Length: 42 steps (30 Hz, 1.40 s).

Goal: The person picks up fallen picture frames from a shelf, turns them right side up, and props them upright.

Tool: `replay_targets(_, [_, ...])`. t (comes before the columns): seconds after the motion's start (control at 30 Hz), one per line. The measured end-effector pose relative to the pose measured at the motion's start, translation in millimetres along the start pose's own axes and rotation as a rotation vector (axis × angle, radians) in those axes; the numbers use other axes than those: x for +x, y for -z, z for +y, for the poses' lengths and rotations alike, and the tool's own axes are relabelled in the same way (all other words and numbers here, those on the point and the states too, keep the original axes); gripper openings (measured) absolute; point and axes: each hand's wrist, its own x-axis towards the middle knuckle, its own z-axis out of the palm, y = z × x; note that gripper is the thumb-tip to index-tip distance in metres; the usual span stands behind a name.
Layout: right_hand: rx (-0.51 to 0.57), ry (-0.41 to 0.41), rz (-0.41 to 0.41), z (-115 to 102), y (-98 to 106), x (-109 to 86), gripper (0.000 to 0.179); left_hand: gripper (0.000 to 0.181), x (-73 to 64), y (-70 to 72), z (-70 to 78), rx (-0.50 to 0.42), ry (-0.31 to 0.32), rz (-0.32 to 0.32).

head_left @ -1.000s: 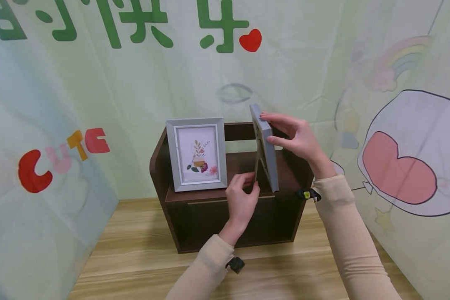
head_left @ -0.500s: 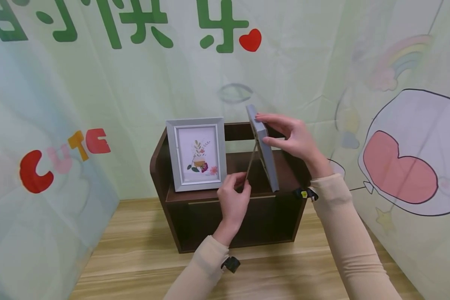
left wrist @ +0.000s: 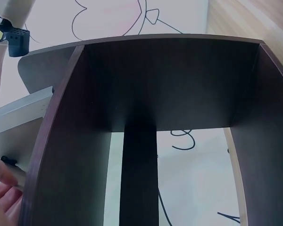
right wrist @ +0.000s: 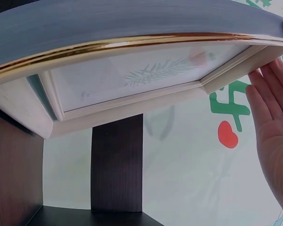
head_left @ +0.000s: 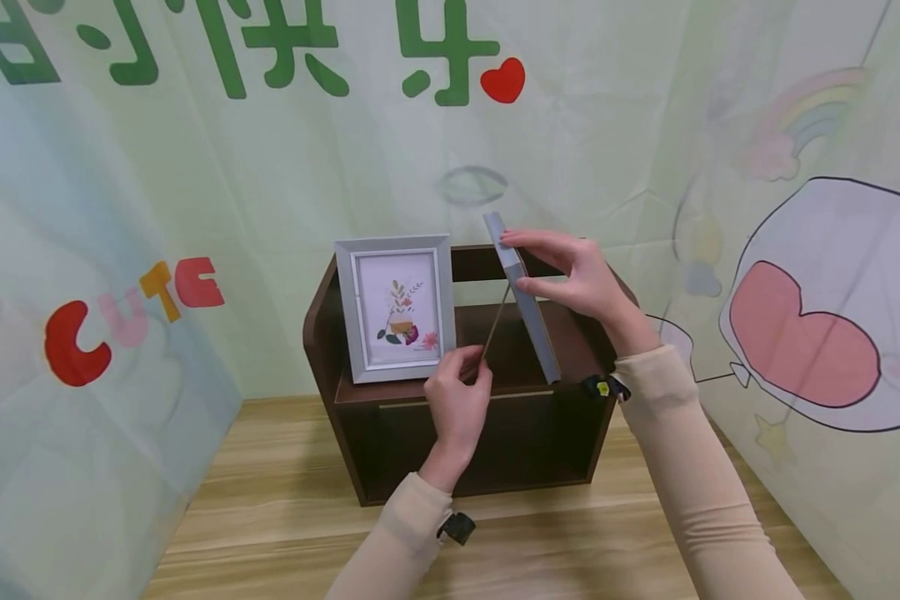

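A picture frame [head_left: 536,325] with grey-blue sides stands edge-on at the right of a dark brown shelf unit [head_left: 318,321], its top tilted left. My right hand [head_left: 581,275] grips its upper part, thumb on the near side and fingers over the top. The right wrist view shows its front: a leaf print [right wrist: 165,73] and a gold edge strip [right wrist: 132,43]. My left hand [head_left: 457,400] pinches the lower end of its thin back stand [head_left: 497,319], swung out from the back. In the left wrist view the shelf board partly hides the left fingers [left wrist: 2,172].
Another silver-grey picture frame [head_left: 442,308] with a flower print stands upright at the left on the same shelf. Below is a lower compartment [head_left: 525,450]. The unit sits on a wood-grain table [head_left: 270,508], with printed cloth walls [head_left: 285,183] behind and at both sides.
My left hand has drawn the back stand leftward, widening its angle from the frame. The frame's top has leaned left along with my right hand, its lower end staying about in place.
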Motion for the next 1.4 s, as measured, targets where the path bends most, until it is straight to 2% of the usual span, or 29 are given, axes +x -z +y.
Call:
replay_targets(0.47, [-0.007,-0.001,-0.009,-1,-2,0.4,0.046,0.012,1.4,2.8,0.4,0.027,-0.032,0.017])
replay_targets(0.73, [-0.003,-0.004,-0.012,-1,-1,-0.1,0.046,0.012,0.9,3.4,1.1,0.033,-0.033,-0.002])
replay_targets(0.9, [0.003,0.002,-0.012,9,1,-1.1,0.048,0.012,0.6,3.9,2.3,0.024,-0.034,-0.002])
replay_targets(1.03, [0.042,-0.051,0.018,22,4,-4.8,0.047,0.017,0.9,4.9,7.1,0.020,-0.073,0.028])
replay_targets(1.17, [0.057,-0.129,0.105,21,5,-8.8,0.038,0.022,3.2,5.8,18.9,-0.013,-0.135,0.071])
replay_targets(1.3, [-0.028,-0.200,0.170,18,3,-10.3,0.036,0.026,5.8,3.1,32.1,-0.064,-0.174,0.086])
replay_targets(1.4, [-0.105,-0.272,0.169,32,2,-12.3,0.038,0.026,6.7,-1.6,39.7,-0.084,-0.182,0.079])
